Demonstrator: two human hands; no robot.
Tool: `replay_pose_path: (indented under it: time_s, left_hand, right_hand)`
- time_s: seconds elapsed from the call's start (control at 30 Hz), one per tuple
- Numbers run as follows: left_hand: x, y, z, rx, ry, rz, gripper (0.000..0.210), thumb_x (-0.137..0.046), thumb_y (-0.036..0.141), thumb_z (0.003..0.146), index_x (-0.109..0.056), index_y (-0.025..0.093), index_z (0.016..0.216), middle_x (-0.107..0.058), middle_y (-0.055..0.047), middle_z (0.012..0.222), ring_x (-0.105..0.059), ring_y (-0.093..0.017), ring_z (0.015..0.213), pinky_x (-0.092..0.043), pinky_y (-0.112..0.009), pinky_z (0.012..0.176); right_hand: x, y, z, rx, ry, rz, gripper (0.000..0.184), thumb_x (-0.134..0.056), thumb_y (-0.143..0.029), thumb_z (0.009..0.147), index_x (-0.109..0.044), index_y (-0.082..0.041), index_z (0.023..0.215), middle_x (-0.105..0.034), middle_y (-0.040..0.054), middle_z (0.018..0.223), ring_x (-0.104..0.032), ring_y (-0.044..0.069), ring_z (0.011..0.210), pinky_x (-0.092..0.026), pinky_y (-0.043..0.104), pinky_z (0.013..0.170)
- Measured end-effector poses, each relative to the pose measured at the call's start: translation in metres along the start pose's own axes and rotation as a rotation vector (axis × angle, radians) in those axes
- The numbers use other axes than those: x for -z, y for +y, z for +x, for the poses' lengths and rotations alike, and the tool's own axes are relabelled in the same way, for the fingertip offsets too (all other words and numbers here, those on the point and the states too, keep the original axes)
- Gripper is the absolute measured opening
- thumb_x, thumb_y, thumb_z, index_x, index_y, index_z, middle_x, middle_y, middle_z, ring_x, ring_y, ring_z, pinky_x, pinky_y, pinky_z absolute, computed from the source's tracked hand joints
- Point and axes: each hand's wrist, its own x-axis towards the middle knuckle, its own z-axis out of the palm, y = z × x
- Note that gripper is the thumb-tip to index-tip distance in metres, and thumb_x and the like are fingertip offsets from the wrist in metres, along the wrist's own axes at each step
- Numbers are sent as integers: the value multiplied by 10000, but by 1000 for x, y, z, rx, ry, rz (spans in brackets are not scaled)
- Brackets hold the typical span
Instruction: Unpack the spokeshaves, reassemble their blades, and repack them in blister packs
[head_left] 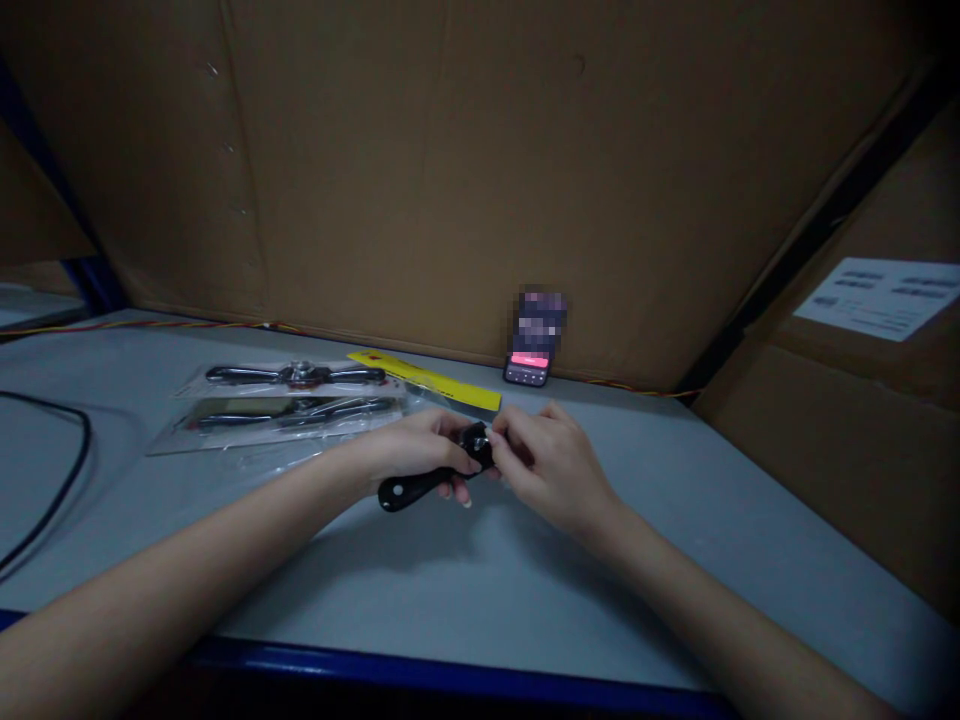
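My left hand (420,445) is closed around a black spokeshave (409,489), held a little above the table. One of its handles, with a hole near the end, sticks out below my left hand toward the left. At the tool's middle, where a small shiny metal part shows, the thumb and fingers of my right hand (555,468) are pinched against it. The far handle is hidden behind my right hand. To the left lie two more spokeshaves in clear packaging, an upper one (337,375) and a lower one (259,413).
A yellow card strip (427,383) lies behind my hands. A lit phone (529,365) leans on the cardboard wall (390,180) at the back. At left a black cable (86,440) curves over the grey table (337,590). A labelled cardboard box (832,430) stands right.
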Motion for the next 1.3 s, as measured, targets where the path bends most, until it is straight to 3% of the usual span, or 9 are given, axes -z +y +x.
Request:
replay_pose_path:
  time_s: [0.07,0.27,0.5,0.6,0.87,1.1,1.3]
  left_hand:
    - [1,0,0,-3,10,-13,147,-587,90,674,-564,119,816,-568,45,565,-601,-107,456,-398,-184,411]
    - [3,-2,0,-9,19,-8,139,-596,105,655,-575,100,792,-585,18,560,-585,-99,437,-399,-181,415]
    - [4,-3,2,-2,6,0,160,-581,99,676,-580,106,835,-600,22,572,-597,-98,457,-395,-170,409]
    - [6,-2,3,-6,6,-4,131,-580,101,678,-574,111,809,-575,42,534,-579,-91,429,-391,-172,404]
    - [1,3,-1,28,27,3,126,-586,112,684,-557,102,806,-564,46,528,-554,-78,401,-387,-175,407]
    - [5,0,1,9,-2,-17,158,-608,125,663,-570,99,815,-587,30,591,-576,-81,445,-396,-177,427]
    - [-1,-1,3,-12,4,21,93,-580,100,699,-545,110,784,-571,42,567,-586,-85,450,-390,-165,411]
  right_hand:
    - [-1,0,0,-16,-19,23,93,-459,-173,831,-520,-188,763,-560,-27,541,-464,129,494,-277,289,624]
    - [-1,-5,-3,109,-40,79,73,-493,-170,807,-545,-178,757,-573,-17,581,-458,123,513,-284,287,641]
    - [0,-2,-4,173,48,191,155,-490,-149,834,-620,-171,915,-658,-5,663,-514,113,520,-293,286,641]
    - [2,1,-3,180,56,120,164,-496,-142,836,-628,-176,926,-692,5,744,-540,120,557,-287,294,656]
    - [3,-1,-2,123,31,-33,138,-503,-192,835,-610,-143,908,-633,-1,634,-511,130,533,-280,298,660]
    - [3,2,-2,174,14,-80,188,-511,-281,850,-607,-131,908,-641,21,672,-509,138,544,-283,295,662]
    - [-2,-2,0,180,5,-268,244,-407,-233,895,-575,-145,741,-627,39,617,-523,161,557,-258,311,650]
